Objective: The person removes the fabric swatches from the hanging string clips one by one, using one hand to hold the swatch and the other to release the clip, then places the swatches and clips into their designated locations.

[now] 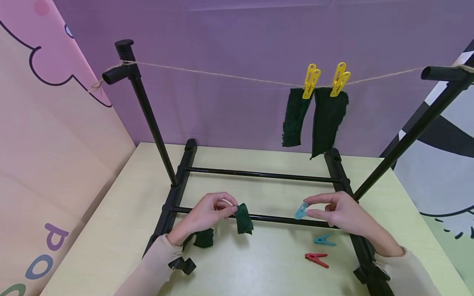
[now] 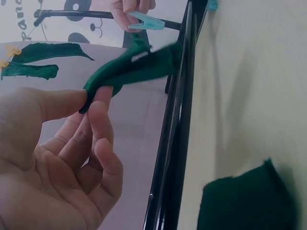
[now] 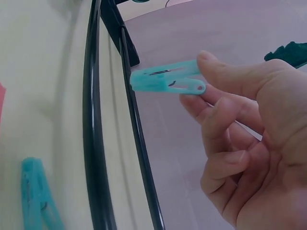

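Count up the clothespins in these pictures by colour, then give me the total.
Yellow clothespins: 2, both on the string
Blue clothespins: 2, one in the right hand, one on the table
Red clothespin: 1, on the table
Total: 5 clothespins

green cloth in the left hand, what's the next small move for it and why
I'd probably raise the green cloth in the left hand toward the string: the right hand pinches a blue clip, and two green pieces hang from that string by yellow clips, with bare string beside them.
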`<state>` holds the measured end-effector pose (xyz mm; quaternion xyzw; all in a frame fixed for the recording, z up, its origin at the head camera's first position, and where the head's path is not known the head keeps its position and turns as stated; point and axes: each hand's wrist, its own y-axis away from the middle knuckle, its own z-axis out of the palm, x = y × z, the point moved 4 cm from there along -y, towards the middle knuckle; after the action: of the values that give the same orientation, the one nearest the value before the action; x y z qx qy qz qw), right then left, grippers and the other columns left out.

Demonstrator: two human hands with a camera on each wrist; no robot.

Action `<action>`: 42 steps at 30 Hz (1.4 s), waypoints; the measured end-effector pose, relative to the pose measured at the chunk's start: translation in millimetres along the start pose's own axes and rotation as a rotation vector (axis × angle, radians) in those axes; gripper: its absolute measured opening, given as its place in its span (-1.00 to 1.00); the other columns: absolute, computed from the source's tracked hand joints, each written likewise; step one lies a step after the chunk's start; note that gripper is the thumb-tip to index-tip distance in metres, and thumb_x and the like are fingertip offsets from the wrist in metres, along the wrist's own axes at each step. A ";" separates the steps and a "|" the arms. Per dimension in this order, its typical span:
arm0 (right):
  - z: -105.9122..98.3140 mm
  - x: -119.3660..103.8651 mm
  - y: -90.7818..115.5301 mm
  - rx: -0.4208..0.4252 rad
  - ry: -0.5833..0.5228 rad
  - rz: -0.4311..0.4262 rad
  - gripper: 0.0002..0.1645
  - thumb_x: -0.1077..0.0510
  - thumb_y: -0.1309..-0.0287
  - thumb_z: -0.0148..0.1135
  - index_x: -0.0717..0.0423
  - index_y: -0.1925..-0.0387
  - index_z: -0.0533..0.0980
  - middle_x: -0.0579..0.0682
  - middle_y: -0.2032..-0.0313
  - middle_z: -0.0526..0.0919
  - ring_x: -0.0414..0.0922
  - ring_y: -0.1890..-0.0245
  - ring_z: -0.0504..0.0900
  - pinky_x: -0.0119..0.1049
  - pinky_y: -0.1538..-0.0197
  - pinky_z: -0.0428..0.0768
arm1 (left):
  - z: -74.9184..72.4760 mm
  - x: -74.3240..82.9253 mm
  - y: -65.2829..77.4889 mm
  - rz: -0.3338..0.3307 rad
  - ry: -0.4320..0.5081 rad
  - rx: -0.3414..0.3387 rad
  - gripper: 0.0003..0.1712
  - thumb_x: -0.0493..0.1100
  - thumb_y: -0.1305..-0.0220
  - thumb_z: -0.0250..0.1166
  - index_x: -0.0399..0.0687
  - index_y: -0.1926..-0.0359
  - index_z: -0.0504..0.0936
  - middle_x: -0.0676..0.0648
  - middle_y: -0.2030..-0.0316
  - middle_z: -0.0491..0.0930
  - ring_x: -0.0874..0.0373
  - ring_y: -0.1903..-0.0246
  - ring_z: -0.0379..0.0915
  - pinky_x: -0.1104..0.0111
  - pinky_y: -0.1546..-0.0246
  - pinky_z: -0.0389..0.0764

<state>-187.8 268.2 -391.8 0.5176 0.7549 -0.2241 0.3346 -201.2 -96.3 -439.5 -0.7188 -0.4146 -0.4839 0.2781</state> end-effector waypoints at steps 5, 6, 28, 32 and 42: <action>1.5 5.8 3.7 -0.028 -0.006 0.045 -0.59 0.02 -0.30 0.50 0.09 -0.11 0.74 0.18 -0.07 0.80 -0.16 0.75 0.40 -0.27 0.59 0.41 | 3.1 -2.5 3.4 -0.015 0.013 -0.034 -0.86 -0.16 -0.53 0.31 -0.07 0.01 0.72 -0.15 0.20 0.84 0.08 0.25 0.67 0.34 0.20 0.54; 2.2 7.3 4.4 -0.036 -0.007 0.055 -0.59 0.01 -0.30 0.50 0.08 -0.10 0.75 0.17 -0.07 0.80 -0.15 0.75 0.41 -0.27 0.59 0.41 | 4.0 -3.1 3.8 -0.020 0.012 -0.043 -0.87 -0.16 -0.53 0.31 -0.06 0.02 0.72 -0.12 0.21 0.84 0.05 0.23 0.68 0.34 0.20 0.55; 20.6 33.0 10.7 -0.203 -0.085 0.083 -0.51 0.09 -0.29 0.51 0.28 -0.15 0.68 0.23 -0.03 0.80 -0.13 0.57 0.68 -0.24 0.48 0.65 | 17.4 -21.0 12.8 -0.025 -0.129 -0.105 -0.92 -0.14 -0.48 0.38 0.07 0.10 0.78 0.06 0.20 0.83 0.06 0.20 0.74 0.36 0.24 0.61; 23.6 35.4 13.5 -0.244 -0.114 0.107 -0.51 0.11 -0.31 0.49 0.32 -0.15 0.66 0.20 0.01 0.81 -0.15 0.58 0.66 -0.23 0.46 0.67 | 17.9 -22.9 13.7 -0.027 -0.206 -0.088 -0.93 -0.15 -0.47 0.39 0.12 0.12 0.79 0.11 0.23 0.81 0.18 0.26 0.71 0.38 0.30 0.61; 24.6 40.9 17.8 -0.318 -0.138 0.090 -0.54 0.21 -0.33 0.44 0.44 -0.15 0.62 0.24 0.04 0.82 -0.12 0.49 0.74 -0.26 0.42 0.70 | 17.8 -27.4 13.5 -0.029 -0.264 -0.095 -0.88 -0.16 -0.48 0.38 0.10 0.08 0.83 0.15 0.23 0.81 0.34 0.30 0.64 0.40 0.27 0.61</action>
<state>-174.4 283.7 -438.4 0.4749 0.7322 -0.1218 0.4728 -186.4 -97.7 -471.6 -0.7825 -0.4347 -0.4080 0.1796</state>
